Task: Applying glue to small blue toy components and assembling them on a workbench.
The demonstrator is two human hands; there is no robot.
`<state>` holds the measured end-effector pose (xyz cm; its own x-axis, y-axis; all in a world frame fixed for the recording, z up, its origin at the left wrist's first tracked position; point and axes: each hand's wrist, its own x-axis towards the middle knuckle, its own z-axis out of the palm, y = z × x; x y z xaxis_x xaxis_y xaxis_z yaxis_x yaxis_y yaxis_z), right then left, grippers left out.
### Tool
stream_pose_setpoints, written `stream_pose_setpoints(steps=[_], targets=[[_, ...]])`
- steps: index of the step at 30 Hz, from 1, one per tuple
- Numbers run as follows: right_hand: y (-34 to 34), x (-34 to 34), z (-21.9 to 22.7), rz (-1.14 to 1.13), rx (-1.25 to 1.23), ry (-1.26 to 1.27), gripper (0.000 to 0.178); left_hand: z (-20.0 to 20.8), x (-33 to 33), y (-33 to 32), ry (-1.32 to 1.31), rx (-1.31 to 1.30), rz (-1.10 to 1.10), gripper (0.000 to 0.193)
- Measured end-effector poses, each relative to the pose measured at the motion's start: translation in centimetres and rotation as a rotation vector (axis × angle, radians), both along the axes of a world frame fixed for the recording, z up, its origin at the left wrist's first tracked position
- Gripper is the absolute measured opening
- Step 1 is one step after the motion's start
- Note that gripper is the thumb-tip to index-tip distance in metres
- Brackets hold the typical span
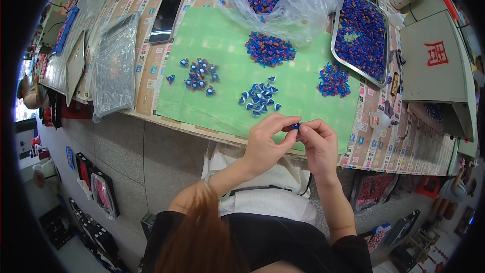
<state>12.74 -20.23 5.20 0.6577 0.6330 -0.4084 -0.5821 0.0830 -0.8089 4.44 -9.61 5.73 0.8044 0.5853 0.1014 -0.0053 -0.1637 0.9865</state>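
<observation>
Both hands meet over the near edge of a green sheet [202, 116]. My left hand [268, 139] pinches a small blue plastic piece [295, 126] between thumb and forefinger. From the other side, my right hand [319, 141] has its thumb and fingertips closed on the same piece, whose details are too small to make out. Just beyond my hands lies a loose group of blue-and-white pieces [260, 98]. Farther left sits a cluster of blue, white and orange pieces [198, 73]. A heap of small blue, red and orange parts [270, 49] and a smaller heap [333, 80] lie beyond.
A metal tray [376, 82] full of small parts stands at the far right. Behind the heaps, a clear plastic bag [308, 7] spills more parts. A phone [166, 17] and a plastic-wrapped tray [116, 65] lie on the left. A grey machine housing [439, 71] borders the right.
</observation>
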Motion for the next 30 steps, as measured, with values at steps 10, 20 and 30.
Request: stream_pose_setpoints(steps=[10, 20, 30], targets=[[0.8, -1.3, 1.5, -0.095, -0.013, -0.226, 0.004, -0.1, -0.5, 0.6, -0.015, -0.277, -0.102, 0.027], [0.0, -1.6, 1.6, -0.113, -0.107, -0.798, 0.01, 0.7, -0.6, 1.1, -0.068, -0.238, -0.187, 0.026], [-0.2, -1.3, 1.9, -0.043, -0.13, -0.775, 0.01, 0.8, -0.5, 1.7, -0.044, -0.177, -0.23, 0.026]])
